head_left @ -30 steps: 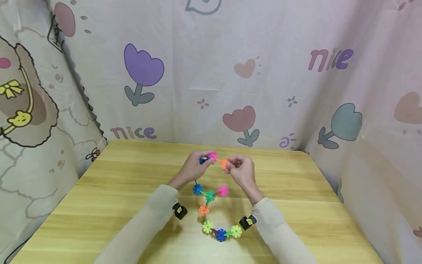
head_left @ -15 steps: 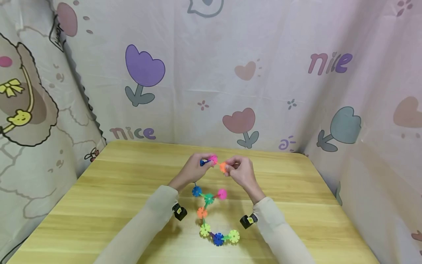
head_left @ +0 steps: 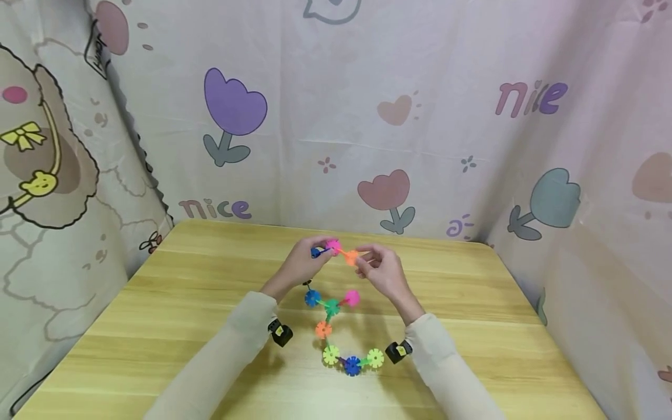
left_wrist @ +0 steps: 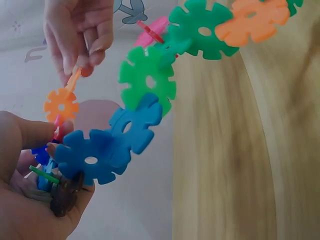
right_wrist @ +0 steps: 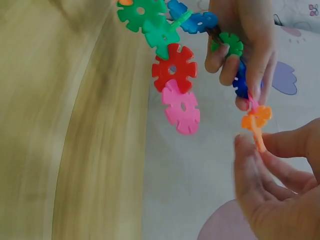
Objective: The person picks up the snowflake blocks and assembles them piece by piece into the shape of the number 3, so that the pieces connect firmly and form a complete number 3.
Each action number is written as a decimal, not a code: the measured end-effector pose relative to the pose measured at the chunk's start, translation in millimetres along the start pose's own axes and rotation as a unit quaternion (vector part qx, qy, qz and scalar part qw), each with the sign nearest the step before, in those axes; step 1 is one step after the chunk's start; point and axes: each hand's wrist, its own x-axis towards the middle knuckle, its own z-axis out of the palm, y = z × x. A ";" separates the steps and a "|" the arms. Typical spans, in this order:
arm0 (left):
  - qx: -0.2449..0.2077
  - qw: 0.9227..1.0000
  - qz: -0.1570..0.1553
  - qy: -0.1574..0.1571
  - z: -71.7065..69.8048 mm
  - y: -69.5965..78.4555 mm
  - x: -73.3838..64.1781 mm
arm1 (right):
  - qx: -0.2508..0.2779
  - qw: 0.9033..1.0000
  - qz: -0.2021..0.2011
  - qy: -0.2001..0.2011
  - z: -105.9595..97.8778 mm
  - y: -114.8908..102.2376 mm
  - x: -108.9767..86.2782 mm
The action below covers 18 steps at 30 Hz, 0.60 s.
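My left hand point(head_left: 304, 260) pinches a pink notched disc point(head_left: 333, 247) in a chain of plastic snowflake discs raised over the table's far part. A dark blue disc point(right_wrist: 241, 80) and a green disc point(right_wrist: 231, 45) sit within its fingers. From the pink disc, two linked orange discs point(left_wrist: 61, 106) point toward my right hand point(head_left: 385, 273). In the right wrist view, its thumb touches the outer orange disc point(right_wrist: 258, 140); the index fingertip stands slightly apart. The chain hangs down through blue point(head_left: 312, 298), green point(head_left: 332, 307) and orange point(head_left: 323, 329) discs, with a pink side branch point(head_left: 352, 298).
The chain's lower end holds yellow-green point(head_left: 331, 354) and dark blue point(head_left: 352, 366) discs above the wooden table point(head_left: 210, 326). A patterned curtain point(head_left: 325, 116) hangs behind the table and along its sides. Black wrist cameras point(head_left: 280, 332) sit at both sleeves.
My right fingers have loosened from the outer orange disc, which now shows more. My left hand has moved slightly left and up with the chain. The head view has shifted a little.
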 end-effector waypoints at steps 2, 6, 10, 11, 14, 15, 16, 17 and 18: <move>0.001 1.000 -0.006 0.003 -2.3 -3.2 -1.1 | -0.020 1.000 -0.006 -0.002 -1.0 1.6 -2.7; -0.005 1.000 -0.025 0.010 -6.1 -7.5 -4.8 | -0.082 0.996 -0.008 -0.043 -4.2 2.7 -12.6; -0.012 0.999 -0.030 0.014 -8.1 -9.4 -7.1 | -0.163 0.976 -0.035 -0.141 -3.4 1.1 -24.3; -0.013 0.999 -0.030 0.014 -8.2 -9.7 -7.3 | -0.178 0.969 -0.050 -0.164 -2.0 0.8 -26.9; -0.019 0.999 -0.037 0.017 -7.6 -11.0 -6.9 | -0.217 0.950 -0.073 -0.214 3.5 1.7 -34.4; -0.019 0.999 -0.040 0.021 -7.4 -11.4 -6.8 | -0.228 0.943 -0.078 -0.227 5.6 2.2 -36.8; -0.020 0.999 -0.043 0.026 -7.2 -11.9 -6.8 | -0.238 0.937 -0.082 -0.241 8.0 2.8 -38.8; -0.021 0.998 -0.049 0.032 -7.0 -12.4 -6.8 | -0.247 0.931 -0.085 -0.254 10.4 3.4 -40.8; -0.021 0.998 -0.053 0.037 -7.0 -12.9 -7.0 | -0.257 0.925 -0.082 -0.266 12.6 4.5 -42.6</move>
